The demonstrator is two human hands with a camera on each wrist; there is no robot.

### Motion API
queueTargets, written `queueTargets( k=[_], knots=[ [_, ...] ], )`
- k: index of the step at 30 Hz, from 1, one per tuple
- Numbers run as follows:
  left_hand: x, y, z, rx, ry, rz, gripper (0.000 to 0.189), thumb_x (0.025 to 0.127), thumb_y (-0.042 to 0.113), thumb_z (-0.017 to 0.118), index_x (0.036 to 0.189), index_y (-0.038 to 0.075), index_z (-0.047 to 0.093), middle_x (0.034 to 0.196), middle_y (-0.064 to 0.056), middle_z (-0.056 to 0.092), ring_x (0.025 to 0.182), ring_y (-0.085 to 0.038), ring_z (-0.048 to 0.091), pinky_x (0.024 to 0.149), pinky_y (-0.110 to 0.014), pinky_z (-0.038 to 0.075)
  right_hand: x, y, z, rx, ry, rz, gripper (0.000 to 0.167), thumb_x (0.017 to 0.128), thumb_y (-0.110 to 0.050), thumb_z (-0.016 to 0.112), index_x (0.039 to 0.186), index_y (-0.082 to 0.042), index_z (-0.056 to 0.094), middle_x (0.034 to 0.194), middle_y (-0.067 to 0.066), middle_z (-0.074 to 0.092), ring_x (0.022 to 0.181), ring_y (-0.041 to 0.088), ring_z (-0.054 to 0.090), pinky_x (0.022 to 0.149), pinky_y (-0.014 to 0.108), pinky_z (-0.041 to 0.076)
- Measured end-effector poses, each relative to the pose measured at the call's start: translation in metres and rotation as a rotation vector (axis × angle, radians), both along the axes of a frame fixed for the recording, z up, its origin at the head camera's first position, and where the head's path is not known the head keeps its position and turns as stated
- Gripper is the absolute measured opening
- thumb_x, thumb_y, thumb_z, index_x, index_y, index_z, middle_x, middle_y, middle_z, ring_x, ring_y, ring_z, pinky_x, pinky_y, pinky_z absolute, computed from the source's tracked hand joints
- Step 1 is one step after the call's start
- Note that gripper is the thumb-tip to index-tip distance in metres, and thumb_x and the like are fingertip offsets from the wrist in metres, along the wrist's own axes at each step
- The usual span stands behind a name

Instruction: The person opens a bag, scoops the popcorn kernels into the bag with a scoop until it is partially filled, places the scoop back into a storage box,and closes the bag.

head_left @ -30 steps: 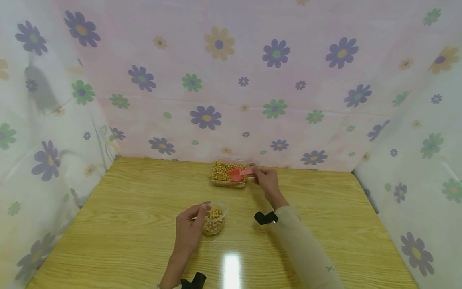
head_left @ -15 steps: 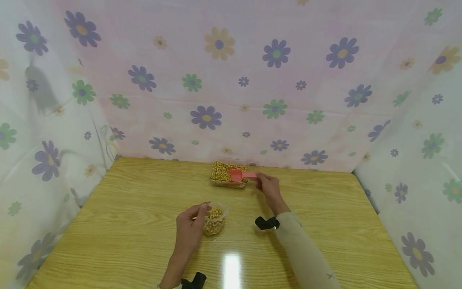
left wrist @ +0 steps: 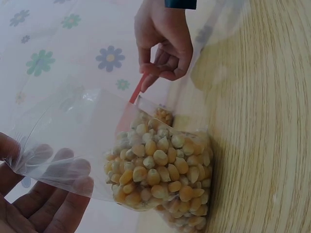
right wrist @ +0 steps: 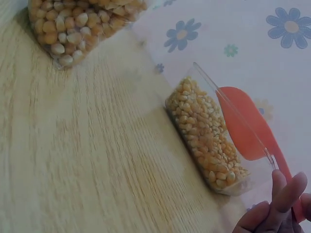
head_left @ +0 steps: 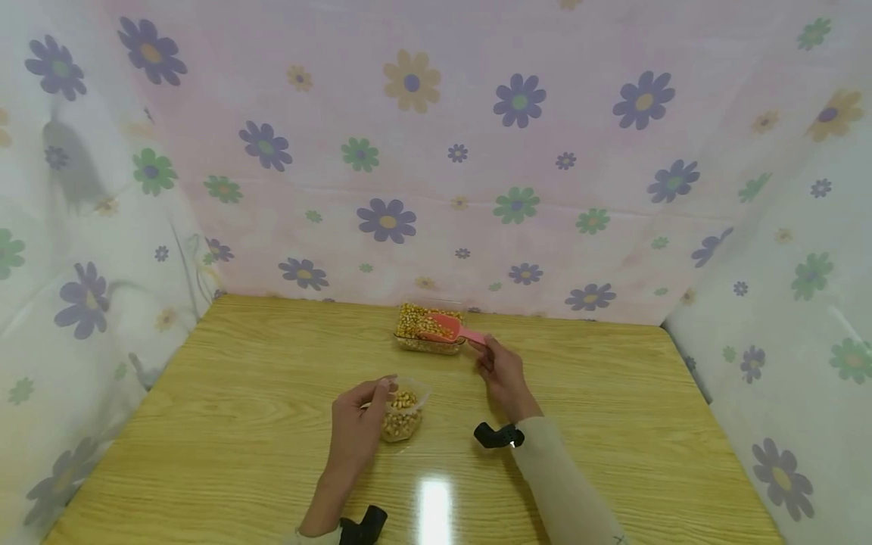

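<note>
My left hand pinches the upper edge of a clear plastic bag, which stands on the table with corn kernels filling its lower part. Behind it sits a clear rectangular container holding more corn kernels. My right hand grips the handle of a pink-red scoop at the container's right end. The scoop's bowl is tilted over the container, with kernels at its front edge in the head view. From the right wrist, the scoop's side shows behind the container's wall.
A wood-grain table lies under everything. Flower-printed cloth rises right behind the container and along both sides. Black wrist mounts sit at both wrists, and a light sleeve covers my right forearm.
The right hand has drawn slightly back toward me and lower, and the scoop's bowl has tipped up with kernels at its front. The left hand and bag stay in place.
</note>
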State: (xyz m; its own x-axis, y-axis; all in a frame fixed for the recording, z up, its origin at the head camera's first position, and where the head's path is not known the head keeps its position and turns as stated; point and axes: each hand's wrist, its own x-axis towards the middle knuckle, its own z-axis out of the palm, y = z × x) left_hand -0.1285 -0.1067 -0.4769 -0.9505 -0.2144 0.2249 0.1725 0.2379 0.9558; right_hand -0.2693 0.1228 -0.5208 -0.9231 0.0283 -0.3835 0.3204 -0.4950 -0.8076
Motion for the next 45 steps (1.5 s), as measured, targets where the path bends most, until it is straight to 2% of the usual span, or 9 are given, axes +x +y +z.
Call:
queueTargets(
  k=[4, 10, 18, 26, 33, 41, 45],
  knots=[
    [-0.001, 0.000, 0.000, 0.000, -0.003, -0.005, 0.029, 0.107, 0.021, 0.055, 0.102, 0.006, 0.080, 0.117, -0.010, 0.075, 0.093, -0.027, 0.073, 0.076, -0.027, 0.057, 0.002, 0.000, -0.001, -0.059, 0.012, -0.009, 0.026, 0.107, -0.023, 0.054, 0.120, -0.003, 0.065, 0.088, -0.001, 0.077, 0.075, 0.010, 0.057, 0.071, 0.025, 0.050],
    [-0.002, 0.000, -0.002, 0.004, -0.003, -0.007, 0.030, 0.107, 0.020, 0.055, 0.099, 0.004, 0.080, 0.117, -0.011, 0.075, 0.092, -0.029, 0.073, 0.076, -0.028, 0.057, 0.005, -0.001, -0.001, -0.103, 0.045, -0.018, 0.022, 0.109, -0.022, 0.051, 0.114, -0.006, 0.064, 0.089, -0.001, 0.078, 0.073, 0.010, 0.055, 0.070, 0.024, 0.049],
    [-0.002, 0.002, -0.001, 0.007, -0.004, -0.004, 0.030, 0.106, 0.017, 0.055, 0.098, 0.002, 0.079, 0.116, -0.014, 0.075, 0.092, -0.032, 0.073, 0.075, -0.030, 0.059, 0.015, -0.001, -0.002, -0.196, 0.093, 0.003, 0.025, 0.109, -0.026, 0.048, 0.112, -0.008, 0.065, 0.091, -0.001, 0.078, 0.069, 0.007, 0.053, 0.070, 0.024, 0.048],
    [-0.001, 0.002, -0.001, -0.009, 0.002, 0.002, 0.031, 0.107, 0.018, 0.054, 0.099, 0.002, 0.079, 0.117, -0.016, 0.074, 0.093, -0.033, 0.073, 0.072, -0.029, 0.058, 0.030, -0.001, 0.002, -0.209, 0.101, 0.027, 0.027, 0.111, -0.025, 0.044, 0.111, -0.008, 0.065, 0.092, -0.002, 0.076, 0.071, 0.006, 0.053, 0.076, 0.025, 0.049],
    [0.000, 0.003, 0.001, -0.020, 0.015, -0.003, 0.031, 0.107, 0.017, 0.054, 0.099, 0.002, 0.079, 0.116, -0.017, 0.074, 0.097, -0.032, 0.073, 0.075, -0.026, 0.057, 0.044, -0.001, 0.004, -0.236, 0.122, 0.032, 0.032, 0.111, -0.023, 0.044, 0.101, -0.011, 0.071, 0.089, -0.001, 0.077, 0.067, 0.005, 0.054, 0.072, 0.023, 0.050],
    [0.001, 0.002, 0.000, -0.019, -0.033, 0.007, 0.032, 0.107, 0.020, 0.054, 0.101, 0.001, 0.079, 0.117, -0.010, 0.075, 0.093, -0.027, 0.074, 0.077, -0.026, 0.056, 0.062, -0.010, 0.000, -0.303, 0.105, 0.032, 0.033, 0.111, -0.023, 0.043, 0.098, -0.011, 0.071, 0.087, -0.001, 0.078, 0.062, 0.003, 0.055, 0.069, 0.022, 0.051],
    [0.001, 0.002, 0.001, 0.003, -0.038, -0.004, 0.033, 0.107, 0.021, 0.054, 0.102, 0.000, 0.079, 0.118, -0.010, 0.075, 0.094, -0.028, 0.074, 0.078, -0.030, 0.058, 0.072, -0.014, 0.003, -0.337, 0.100, 0.000, 0.034, 0.111, -0.022, 0.045, 0.098, -0.010, 0.073, 0.087, 0.000, 0.078, 0.061, 0.003, 0.053, 0.069, 0.022, 0.051]
  ],
)
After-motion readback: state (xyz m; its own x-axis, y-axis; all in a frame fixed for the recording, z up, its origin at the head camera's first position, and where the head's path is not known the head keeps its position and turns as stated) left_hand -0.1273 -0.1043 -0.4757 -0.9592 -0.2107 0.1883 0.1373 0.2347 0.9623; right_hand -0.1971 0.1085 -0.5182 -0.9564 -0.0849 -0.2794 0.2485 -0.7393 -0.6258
